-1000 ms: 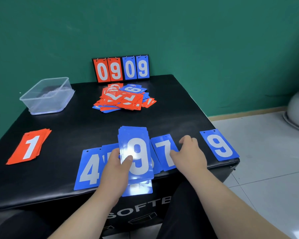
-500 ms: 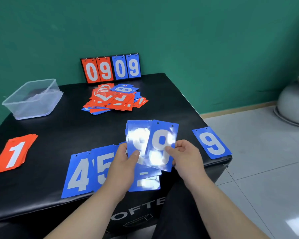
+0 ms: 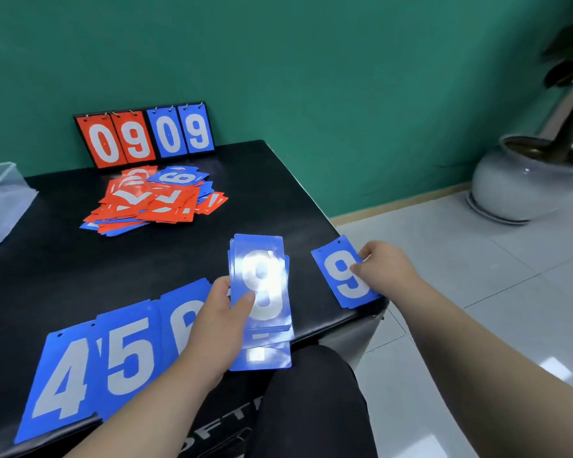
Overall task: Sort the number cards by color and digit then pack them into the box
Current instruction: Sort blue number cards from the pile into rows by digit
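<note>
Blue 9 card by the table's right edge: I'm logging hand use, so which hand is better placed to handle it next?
Right, most likely. The right hand pinches the blue 9 card at that edge, while the left hand grips the blue stack, farther from it.

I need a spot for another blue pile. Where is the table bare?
Bare table runs between the mixed pile and the blue 4-5-6 row; more lies right of that pile, behind the blue 9 card. The front edge is crowded with that row and the held stack.
</note>
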